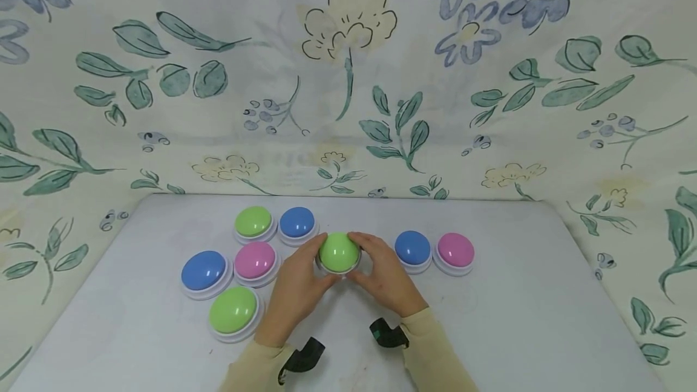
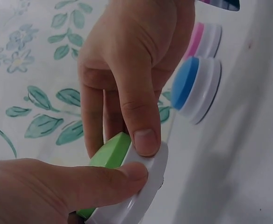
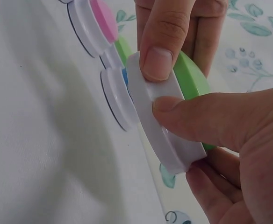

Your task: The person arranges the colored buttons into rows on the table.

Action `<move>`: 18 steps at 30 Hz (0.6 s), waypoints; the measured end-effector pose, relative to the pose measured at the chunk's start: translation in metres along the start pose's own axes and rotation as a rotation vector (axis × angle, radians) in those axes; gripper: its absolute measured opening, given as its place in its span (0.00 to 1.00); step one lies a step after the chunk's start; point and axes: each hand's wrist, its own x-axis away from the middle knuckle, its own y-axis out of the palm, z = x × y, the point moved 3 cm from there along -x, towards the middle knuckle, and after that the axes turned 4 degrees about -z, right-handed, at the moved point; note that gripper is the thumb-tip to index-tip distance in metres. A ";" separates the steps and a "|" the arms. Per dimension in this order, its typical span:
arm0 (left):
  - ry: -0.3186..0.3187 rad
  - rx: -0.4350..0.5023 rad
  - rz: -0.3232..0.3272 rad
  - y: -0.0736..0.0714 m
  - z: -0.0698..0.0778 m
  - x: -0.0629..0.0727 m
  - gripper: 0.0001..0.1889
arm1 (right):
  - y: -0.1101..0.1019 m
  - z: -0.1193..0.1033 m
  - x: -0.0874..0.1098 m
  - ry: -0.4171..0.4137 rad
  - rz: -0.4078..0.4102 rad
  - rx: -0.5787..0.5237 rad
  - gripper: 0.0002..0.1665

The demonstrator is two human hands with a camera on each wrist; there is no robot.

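A green push button (image 1: 339, 252), its dome set on a round white base (image 3: 150, 107), is held between both hands over the middle of the white table. My left hand (image 1: 296, 286) grips it from the left and my right hand (image 1: 388, 274) from the right. In the right wrist view the base is raised off the tabletop. Both thumbs (image 2: 135, 171) press on the white base side by side, while the other fingers curl round the far side, partly hidden. Nearest to the left hand is a pink button (image 1: 254, 260); a blue button (image 1: 412, 247) stands beside the right hand.
At the left are also a blue button (image 1: 297, 222) and a green one (image 1: 253, 221) at the back, another blue one (image 1: 203, 270), and a green one (image 1: 233, 309) in front. A pink button (image 1: 455, 250) is at the right. Flower-patterned cloth (image 1: 348, 138) hangs behind the table (image 1: 523, 319).
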 end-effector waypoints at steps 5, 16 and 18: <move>-0.011 0.011 -0.001 0.007 0.002 -0.007 0.40 | -0.003 0.003 0.001 0.002 0.030 0.016 0.41; -0.005 0.028 0.002 0.021 0.003 -0.016 0.39 | -0.008 0.011 -0.001 0.008 0.046 0.073 0.40; 0.000 0.033 0.002 0.023 0.004 -0.018 0.39 | -0.009 0.012 -0.001 0.008 0.047 0.077 0.40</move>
